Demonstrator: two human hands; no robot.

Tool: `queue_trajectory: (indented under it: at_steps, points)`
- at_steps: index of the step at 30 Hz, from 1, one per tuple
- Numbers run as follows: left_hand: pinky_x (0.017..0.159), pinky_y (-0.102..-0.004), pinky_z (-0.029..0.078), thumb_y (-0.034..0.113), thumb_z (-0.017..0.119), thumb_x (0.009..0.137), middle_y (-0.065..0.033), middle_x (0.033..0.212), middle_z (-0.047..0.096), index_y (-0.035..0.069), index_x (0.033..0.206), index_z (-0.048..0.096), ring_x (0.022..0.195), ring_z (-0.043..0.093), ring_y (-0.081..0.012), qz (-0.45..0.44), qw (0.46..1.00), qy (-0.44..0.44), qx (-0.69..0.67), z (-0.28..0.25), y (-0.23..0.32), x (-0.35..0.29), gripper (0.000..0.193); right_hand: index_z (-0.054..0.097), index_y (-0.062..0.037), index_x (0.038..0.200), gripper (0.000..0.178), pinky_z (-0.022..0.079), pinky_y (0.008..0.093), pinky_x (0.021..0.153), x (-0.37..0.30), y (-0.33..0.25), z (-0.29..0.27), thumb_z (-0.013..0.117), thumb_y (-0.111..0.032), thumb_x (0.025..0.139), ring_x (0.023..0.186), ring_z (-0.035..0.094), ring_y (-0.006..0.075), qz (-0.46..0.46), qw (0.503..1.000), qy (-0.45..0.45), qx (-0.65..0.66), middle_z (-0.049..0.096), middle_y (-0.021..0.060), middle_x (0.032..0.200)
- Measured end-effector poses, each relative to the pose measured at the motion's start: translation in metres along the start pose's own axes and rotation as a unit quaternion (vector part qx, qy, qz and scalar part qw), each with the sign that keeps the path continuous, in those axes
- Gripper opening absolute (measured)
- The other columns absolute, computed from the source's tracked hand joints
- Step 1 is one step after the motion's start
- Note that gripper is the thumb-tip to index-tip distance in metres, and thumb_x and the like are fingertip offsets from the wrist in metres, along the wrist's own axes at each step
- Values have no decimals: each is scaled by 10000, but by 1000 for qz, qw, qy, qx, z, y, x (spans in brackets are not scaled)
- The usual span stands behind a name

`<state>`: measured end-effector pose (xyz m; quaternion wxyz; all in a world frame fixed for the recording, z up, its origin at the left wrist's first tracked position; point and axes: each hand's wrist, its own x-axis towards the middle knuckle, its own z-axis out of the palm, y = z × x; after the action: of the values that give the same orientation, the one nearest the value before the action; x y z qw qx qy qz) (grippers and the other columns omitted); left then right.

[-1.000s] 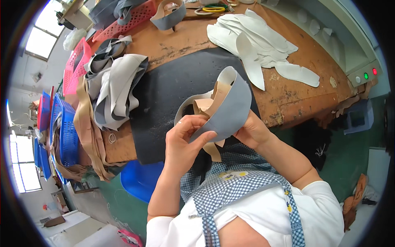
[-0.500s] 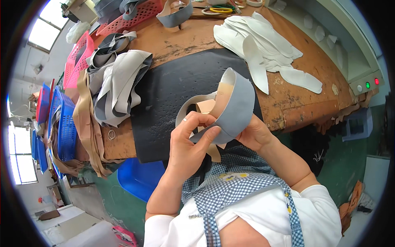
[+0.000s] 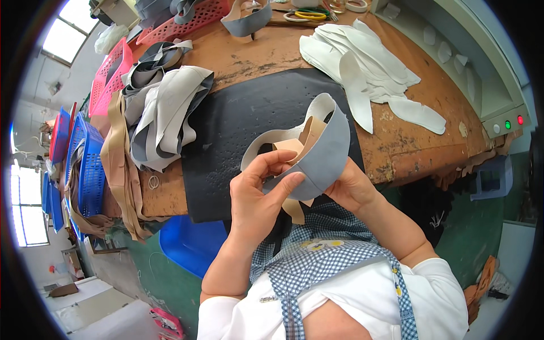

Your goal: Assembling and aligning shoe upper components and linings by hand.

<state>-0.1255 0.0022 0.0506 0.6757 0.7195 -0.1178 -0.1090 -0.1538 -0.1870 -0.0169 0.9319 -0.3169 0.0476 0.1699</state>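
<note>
A curved grey-blue leather-like band (image 3: pixel 327 153), pale on its inner face, is held up over the front of the black mat (image 3: pixel 226 127). My left hand (image 3: pixel 256 195) pinches its near lower edge, thumb outside and fingers tucked inside the loop. On the other side my right hand (image 3: pixel 352 186) grips the band from behind, its fingertips mostly hidden. A tan strip (image 3: pixel 310 135) lies along the inside of the loop, and a tan tail (image 3: pixel 293 211) hangs below it, above my checked apron.
White cut pieces (image 3: pixel 360 62) are heaped at the right back. Grey and white strips (image 3: pixel 167 116) and long tan strips (image 3: pixel 116 164) lie at the left. Pink baskets (image 3: pixel 110 73) and a blue basket (image 3: pixel 89 170) stand beyond. Yellow-handled scissors (image 3: pixel 310 15) lie at the back.
The band has turned slightly in my hands, and the tan strip inside sits differently, standing more away from the band's inner wall. Both hands keep their grip.
</note>
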Motion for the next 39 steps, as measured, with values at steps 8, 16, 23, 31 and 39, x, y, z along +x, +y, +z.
queue_trajectory:
  at_steps: [8, 16, 23, 31, 39]
  points:
    - [860, -261, 528, 48, 786, 850, -69, 982, 703, -62, 1125, 681, 911, 634, -118, -4, 1000, -4, 22, -1, -2, 1, 314, 529, -13, 1286, 410, 599, 359, 894, -4, 4, -6, 666, -198, 947, 1060, 686, 194, -3, 999, 32, -16, 655, 114, 1193]
    - [871, -266, 524, 47, 781, 855, -76, 987, 710, -56, 1114, 687, 916, 648, -129, 8, 1000, -4, 28, -2, -4, 1, 294, 535, -25, 1290, 410, 581, 370, 930, -3, 6, -10, 683, -148, 928, 1082, 677, 195, 3, 1000, 27, -4, 652, 103, 1208]
    - [869, -267, 523, 41, 776, 857, -78, 989, 709, -59, 1115, 688, 918, 647, -129, 3, 1000, -4, 28, -2, -2, 2, 290, 545, -27, 1279, 387, 581, 365, 928, -2, 6, -8, 677, -128, 930, 1069, 678, 182, -3, 1000, 29, -3, 655, 96, 1198]
    - [870, -273, 525, 48, 774, 861, -83, 1001, 712, -58, 1130, 691, 929, 647, -135, -4, 1000, -7, 22, -5, -4, 2, 301, 643, -19, 1153, 218, 618, 331, 788, -1, 3, -1, 652, -78, 944, 906, 721, 174, -15, 998, 48, 24, 708, 78, 1051]
    - [870, -275, 532, 58, 779, 858, -83, 995, 714, -54, 1131, 693, 932, 658, -143, -7, 1000, -10, 17, -5, -5, 4, 308, 584, -25, 1240, 330, 594, 350, 905, 0, 5, -9, 666, -110, 932, 1026, 694, 176, -7, 1000, 23, 10, 675, 87, 1155]
